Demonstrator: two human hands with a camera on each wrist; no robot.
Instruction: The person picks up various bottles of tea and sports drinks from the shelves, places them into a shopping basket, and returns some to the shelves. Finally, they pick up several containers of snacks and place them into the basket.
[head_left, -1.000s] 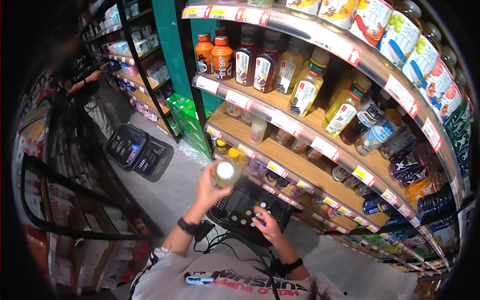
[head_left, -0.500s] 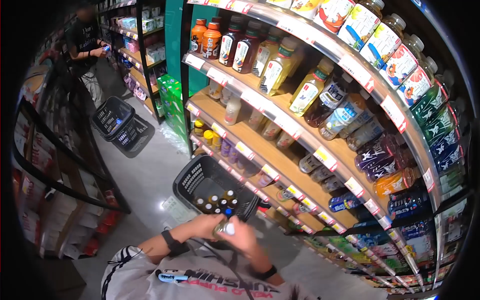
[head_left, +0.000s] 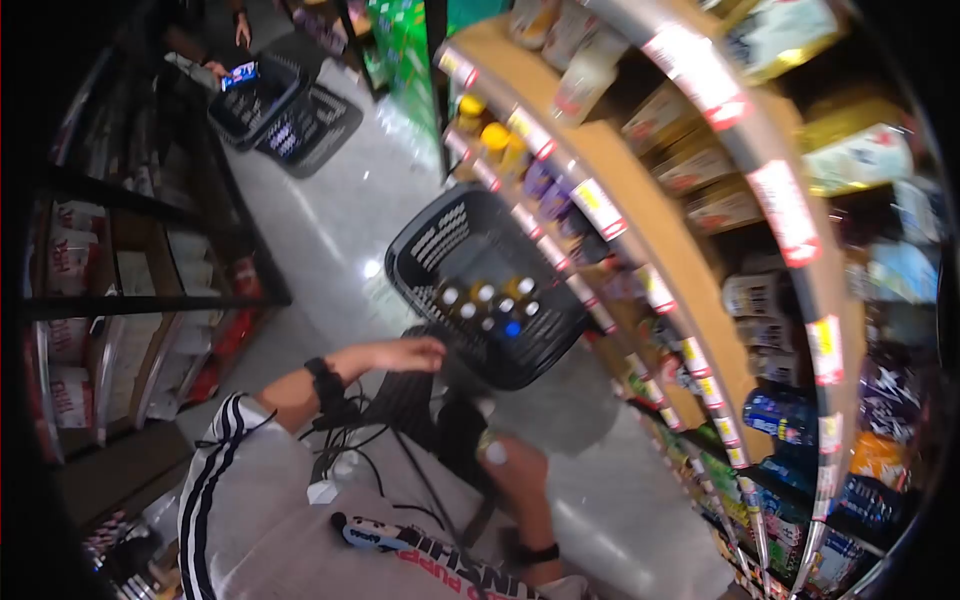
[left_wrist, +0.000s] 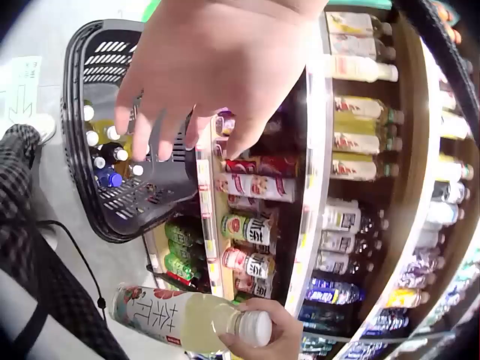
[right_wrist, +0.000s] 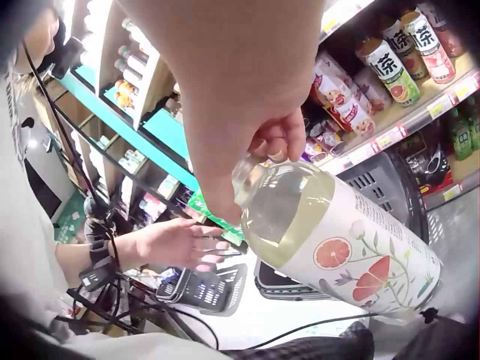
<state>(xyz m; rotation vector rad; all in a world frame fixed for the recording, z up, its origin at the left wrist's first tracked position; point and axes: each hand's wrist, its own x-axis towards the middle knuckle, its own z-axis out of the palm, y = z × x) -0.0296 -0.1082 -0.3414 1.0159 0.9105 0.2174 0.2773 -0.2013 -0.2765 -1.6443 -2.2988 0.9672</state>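
Note:
My right hand (head_left: 520, 470) grips a clear bottle of pale yellow fruit tea (right_wrist: 367, 259) by its neck, just under the white cap. In the left wrist view the tea bottle lies nearly level, its cap toward the right hand (left_wrist: 281, 330). My left hand (head_left: 405, 355) holds nothing; its fingers are extended, palm down in the head view. A dark grey shopping basket (head_left: 430, 240) stands on the floor ahead of both hands. Inside it several small bottles (head_left: 485, 295) stand together, mostly white-capped, one with a blue cap.
Curved drink shelves (head_left: 620, 200) with price labels run along the right. Another shelf (head_left: 150, 310) of packaged goods borders the aisle on the left. Farther up the aisle a second basket (head_left: 285, 100) sits beside another person (head_left: 205, 60). Cables hang over my shirt.
My hands, together on the tea bottle half a second ago, are now apart. The left has let go; the right has carried the bottle lower and right. The head view has tilted down.

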